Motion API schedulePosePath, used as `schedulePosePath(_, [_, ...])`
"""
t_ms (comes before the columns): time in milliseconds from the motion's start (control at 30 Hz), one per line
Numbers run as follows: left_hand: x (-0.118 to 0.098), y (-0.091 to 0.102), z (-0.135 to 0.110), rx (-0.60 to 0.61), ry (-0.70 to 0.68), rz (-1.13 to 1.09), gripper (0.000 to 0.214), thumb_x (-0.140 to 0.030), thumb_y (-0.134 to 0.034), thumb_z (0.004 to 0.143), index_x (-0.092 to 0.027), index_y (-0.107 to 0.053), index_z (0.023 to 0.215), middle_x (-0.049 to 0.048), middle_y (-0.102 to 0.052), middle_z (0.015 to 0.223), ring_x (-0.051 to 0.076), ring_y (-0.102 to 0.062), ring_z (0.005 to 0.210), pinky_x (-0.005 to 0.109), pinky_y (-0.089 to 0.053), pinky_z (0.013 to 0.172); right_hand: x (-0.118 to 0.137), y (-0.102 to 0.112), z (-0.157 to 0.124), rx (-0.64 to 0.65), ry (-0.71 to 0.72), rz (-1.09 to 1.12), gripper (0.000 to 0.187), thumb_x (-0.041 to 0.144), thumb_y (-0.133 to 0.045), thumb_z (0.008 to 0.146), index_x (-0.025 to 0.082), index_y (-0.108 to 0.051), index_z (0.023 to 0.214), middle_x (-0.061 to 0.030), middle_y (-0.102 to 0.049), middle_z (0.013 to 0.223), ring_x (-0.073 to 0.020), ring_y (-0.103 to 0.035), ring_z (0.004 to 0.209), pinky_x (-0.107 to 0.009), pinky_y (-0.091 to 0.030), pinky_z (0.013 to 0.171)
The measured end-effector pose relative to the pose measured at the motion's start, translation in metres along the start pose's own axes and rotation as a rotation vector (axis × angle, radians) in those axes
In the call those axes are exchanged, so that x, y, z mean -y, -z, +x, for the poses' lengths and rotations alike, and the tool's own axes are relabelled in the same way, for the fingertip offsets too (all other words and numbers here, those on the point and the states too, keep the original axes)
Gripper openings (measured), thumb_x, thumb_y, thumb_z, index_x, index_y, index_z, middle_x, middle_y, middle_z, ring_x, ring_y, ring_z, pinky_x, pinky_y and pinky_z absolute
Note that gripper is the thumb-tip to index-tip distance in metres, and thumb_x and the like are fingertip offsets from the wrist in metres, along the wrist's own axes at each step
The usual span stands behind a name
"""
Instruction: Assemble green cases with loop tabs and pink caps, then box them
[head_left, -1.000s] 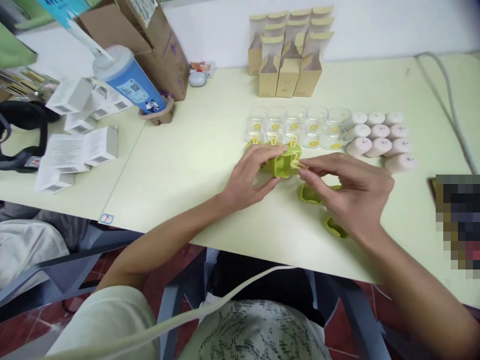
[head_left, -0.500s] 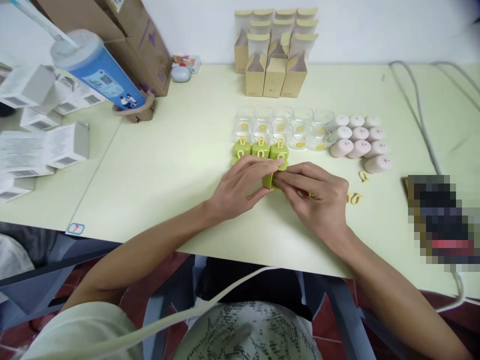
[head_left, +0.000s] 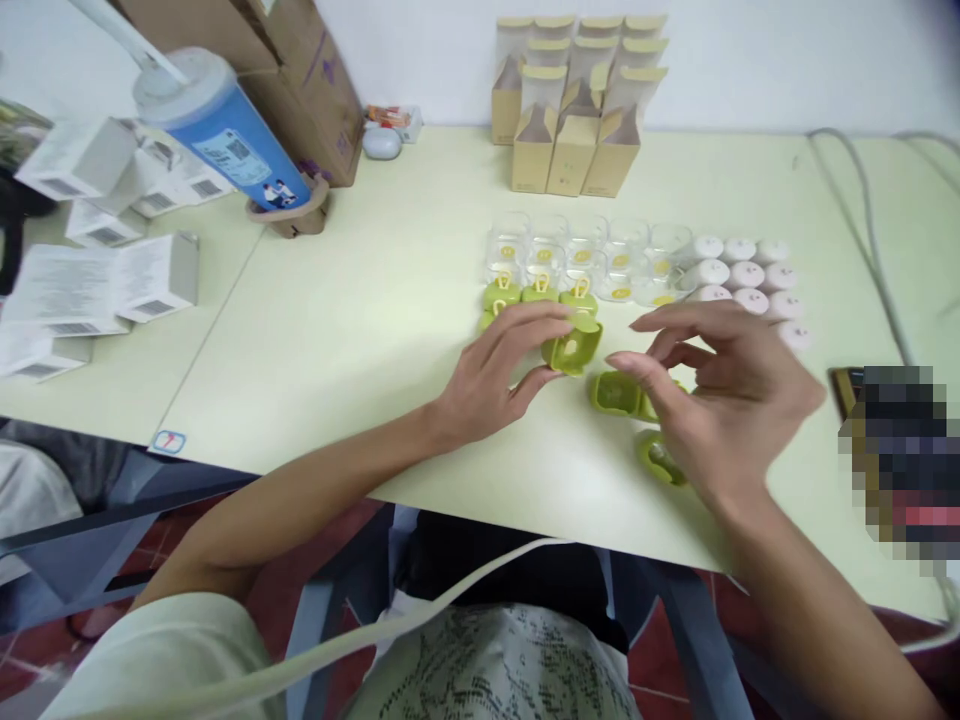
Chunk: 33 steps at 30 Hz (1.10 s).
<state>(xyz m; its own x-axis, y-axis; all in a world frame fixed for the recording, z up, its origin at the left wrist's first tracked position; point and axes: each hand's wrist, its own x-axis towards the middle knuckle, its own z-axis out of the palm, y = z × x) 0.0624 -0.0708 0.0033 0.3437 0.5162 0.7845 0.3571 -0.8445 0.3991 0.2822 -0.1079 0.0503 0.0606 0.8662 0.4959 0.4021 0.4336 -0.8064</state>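
My left hand (head_left: 499, 375) pinches a small green case (head_left: 572, 349) between thumb and fingers, just above the table (head_left: 360, 330). My right hand (head_left: 712, 395) hovers to its right with fingers spread and curled, holding nothing that I can see. Under and beside that hand lie loose green cases (head_left: 616, 393), one more near the table's front edge (head_left: 660, 460). Behind my left hand stands a short row of finished green cases with yellow loops (head_left: 540, 293).
Clear plastic cups (head_left: 585, 250) and pink caps (head_left: 742, 275) stand in rows behind the hands. Tan cartons (head_left: 574, 120) line the back wall. A blue tumbler (head_left: 221, 125), brown boxes and white packets (head_left: 112, 290) fill the left. Cables (head_left: 862, 230) run at right.
My right hand has let go of the green case and drawn back to the right, opening up. My left hand keeps the case. The view has shifted slightly.
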Motion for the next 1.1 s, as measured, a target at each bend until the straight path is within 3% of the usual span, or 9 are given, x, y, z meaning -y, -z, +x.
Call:
schedulePosePath(67, [0.0,0.0,0.001,-0.013,-0.057,-0.013,0.044,-0.031,-0.063,0.113,-0.029,-0.051,0.155,0.0101,-0.079,0.138,0.027,-0.076,0.135,0.051,-0.067,0.109,-0.003,0.003,0.004,0.102,-0.1,0.091,0.042,0.037,-0.098,0.085,0.034,-0.083,0.124,-0.004,-0.083,0.116,-0.0229,-0.076,0.087,-0.04,-0.066,0.071])
schedulePosePath(167, [0.0,-0.002,0.001,-0.036,-0.171,-0.046,0.046,-0.03,-0.062,0.114,-0.028,-0.051,0.159,0.0086,-0.081,0.136,0.025,-0.075,0.134,0.048,-0.069,0.106,-0.006,0.001,0.005,0.296,-0.189,0.166,0.033,0.04,-0.096,0.087,0.035,-0.086,0.119,-0.0017,-0.086,0.111,-0.0227,-0.079,0.089,-0.039,-0.068,0.077])
schedulePosePath(300, [-0.001,-0.005,0.002,-0.047,-0.247,-0.038,0.048,-0.019,-0.067,0.11,-0.023,-0.056,0.157,0.0104,-0.082,0.136,0.024,-0.073,0.131,0.041,-0.07,0.101,-0.006,-0.001,0.002,0.321,-0.203,0.208,0.02,0.034,-0.091,0.092,0.029,-0.088,0.111,-0.0023,-0.086,0.103,-0.0228,-0.081,0.091,-0.038,-0.067,0.082])
schedulePosePath(400, [-0.002,-0.005,0.002,-0.036,-0.26,-0.027,0.056,-0.015,-0.068,0.109,-0.026,-0.051,0.162,0.0079,-0.083,0.136,0.021,-0.072,0.133,0.037,-0.07,0.1,-0.006,-0.001,0.001,0.31,-0.176,0.179,0.015,0.026,-0.085,0.095,0.028,-0.087,0.11,-0.0038,-0.084,0.106,-0.0199,-0.078,0.088,-0.032,-0.062,0.074])
schedulePosePath(500, [-0.004,-0.003,0.003,-0.009,-0.22,-0.061,0.052,-0.027,-0.065,0.112,-0.027,-0.049,0.162,0.0093,-0.08,0.141,0.021,-0.071,0.136,0.04,-0.069,0.104,-0.008,0.0,0.0,0.303,-0.168,0.219,0.025,0.015,-0.081,0.092,0.031,-0.087,0.111,-0.0015,-0.082,0.107,-0.0173,-0.076,0.087,-0.029,-0.06,0.071])
schedulePosePath(600, [-0.004,-0.001,0.004,-0.025,-0.151,-0.099,0.039,-0.039,-0.056,0.116,-0.021,-0.059,0.151,0.0153,-0.079,0.136,0.025,-0.075,0.129,0.046,-0.067,0.105,-0.008,0.0,-0.001,0.279,-0.161,0.325,0.039,0.005,-0.079,0.088,0.035,-0.086,0.112,0.0017,-0.082,0.11,-0.0165,-0.079,0.097,-0.027,-0.063,0.083])
schedulePosePath(733, [-0.005,0.002,0.006,-0.012,-0.079,-0.16,0.02,-0.026,-0.061,0.115,-0.018,-0.069,0.131,0.0089,-0.079,0.108,0.018,-0.076,0.099,0.034,-0.064,0.086,-0.006,0.0,-0.002,0.317,-0.135,0.379,0.034,0.005,-0.077,0.091,0.034,-0.085,0.108,0.0016,-0.08,0.105,-0.0151,-0.076,0.096,-0.026,-0.06,0.08])
schedulePosePath(900, [-0.011,0.002,0.009,-0.01,0.08,-0.376,0.005,-0.019,-0.07,0.109,-0.02,-0.068,0.113,0.0023,-0.075,0.093,0.013,-0.07,0.083,0.026,-0.059,0.077,-0.005,-0.001,-0.004,0.382,-0.06,0.329,0.044,-0.003,-0.07,0.09,0.034,-0.083,0.112,-0.0004,-0.079,0.106,-0.0185,-0.073,0.099,-0.031,-0.055,0.08])
schedulePosePath(1100, [-0.012,0.0,0.01,-0.055,0.199,-0.444,0.013,-0.019,-0.072,0.108,-0.023,-0.061,0.111,-0.0014,-0.067,0.09,0.01,-0.065,0.078,0.023,-0.055,0.07,-0.005,-0.001,-0.006,0.43,-0.133,0.402,0.029,0.01,-0.074,0.099,0.033,-0.082,0.115,-0.0027,-0.076,0.109,-0.0202,-0.075,0.099,-0.033,-0.06,0.084])
